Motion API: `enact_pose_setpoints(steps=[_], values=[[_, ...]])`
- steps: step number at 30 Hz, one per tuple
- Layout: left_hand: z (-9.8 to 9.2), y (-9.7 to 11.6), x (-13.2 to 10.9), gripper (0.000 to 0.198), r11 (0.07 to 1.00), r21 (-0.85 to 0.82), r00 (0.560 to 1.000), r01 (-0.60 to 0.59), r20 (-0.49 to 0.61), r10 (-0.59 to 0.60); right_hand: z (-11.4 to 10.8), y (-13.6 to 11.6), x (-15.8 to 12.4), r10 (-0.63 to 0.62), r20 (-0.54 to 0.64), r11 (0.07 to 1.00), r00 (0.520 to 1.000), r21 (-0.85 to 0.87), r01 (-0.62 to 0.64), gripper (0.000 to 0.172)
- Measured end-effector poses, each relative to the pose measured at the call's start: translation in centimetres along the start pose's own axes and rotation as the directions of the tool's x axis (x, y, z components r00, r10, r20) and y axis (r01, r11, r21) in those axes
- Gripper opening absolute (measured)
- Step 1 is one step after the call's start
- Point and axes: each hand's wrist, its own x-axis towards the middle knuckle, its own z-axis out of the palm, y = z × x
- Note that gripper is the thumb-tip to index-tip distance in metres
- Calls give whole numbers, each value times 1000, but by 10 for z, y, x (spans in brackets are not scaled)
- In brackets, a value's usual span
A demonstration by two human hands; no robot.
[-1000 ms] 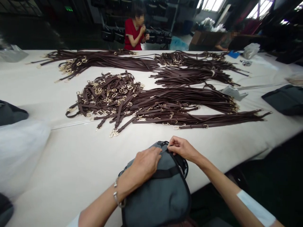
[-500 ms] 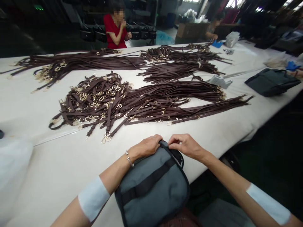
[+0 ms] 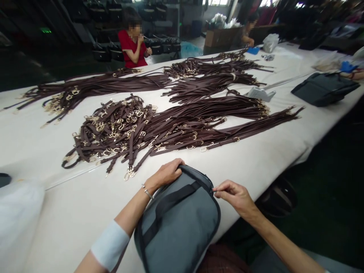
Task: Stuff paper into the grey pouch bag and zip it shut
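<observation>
A grey fabric bag (image 3: 179, 223) with black trim and a black strap lies at the near edge of the white table (image 3: 71, 212), partly over my lap. My left hand (image 3: 166, 175) grips the bag's top edge, fingers curled over it. My right hand (image 3: 234, 196) pinches the zipper pull at the bag's right side, where the zipper looks closed.
Heaps of brown leather straps with gold buckles (image 3: 119, 129) and long strap bundles (image 3: 216, 113) cover the table's middle. A dark bag (image 3: 324, 89) lies at the right, white plastic (image 3: 17, 216) at the left. A person in red (image 3: 131, 45) works across the table.
My right hand has drawn the zipper pull from the bag's top round to its right side, closing the opening. My left hand stayed on the top edge. The view shifted slightly.
</observation>
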Motion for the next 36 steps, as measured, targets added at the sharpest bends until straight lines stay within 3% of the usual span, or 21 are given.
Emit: enact_pose_setpoints(steps=[3, 6, 9, 11, 14, 16, 19, 21, 24, 27, 29, 31, 34, 36], values=[[-24, 25, 14, 42, 983, -74, 986, -166, -5, 167, 11, -20, 15, -43, -35, 997, 998, 62, 45, 28], [-38, 53, 31, 44, 951, -29, 939, -308, 148, 309, 19, -55, 38, -145, -11, 989, 989, 32, 145, 27], [-40, 59, 39, 35, 946, -165, 933, -280, 187, 308, 25, -86, 57, -231, 18, 973, 973, -9, 231, 22], [-40, 48, 37, 33, 919, -339, 960, -203, 116, 254, 27, -99, 64, -268, 57, 962, 962, -35, 271, 19], [-42, 20, 28, 34, 829, -554, 997, -71, -24, 70, 27, -106, 67, -312, 95, 945, 945, -71, 319, 16], [-44, 3, 22, 37, 757, -654, 989, -22, -123, -77, 27, -106, 65, -326, 108, 936, 939, -104, 336, 14], [-45, -12, 20, 44, 717, -697, 962, 1, -196, -191, 31, -104, 59, -329, 103, 935, 939, -102, 338, 15], [-44, -18, 23, 49, 736, -677, 935, 24, -245, -256, 37, -102, 51, -311, 91, 949, 946, -28, 315, 17], [-45, -29, 28, 52, 766, -641, 847, 54, -377, -375, 48, -100, 29, -263, 123, 965, 957, 21, 262, 17], [-48, -43, 29, 43, 802, -577, 751, 154, -459, -474, 52, -99, 5, -298, 153, 943, 942, -108, 315, 10], [-53, -47, 27, 32, 831, -502, 719, 242, -482, -500, 47, -98, -2, -327, 130, 916, 936, -197, 348, 9], [-59, -40, 23, 24, 855, -403, 701, 327, -503, -505, 36, -95, 3, -310, 24, 926, 950, -217, 308, 13], [-67, -7, 21, 20, 887, -255, 683, 386, -567, -460, 11, -90, 24, -263, -190, 958, 946, -165, 233, 28], [-67, 26, 25, 28, 962, -31, 755, 273, -612, -234, -6, -87, 37, -258, -270, 961, 928, -170, 218, 36]])
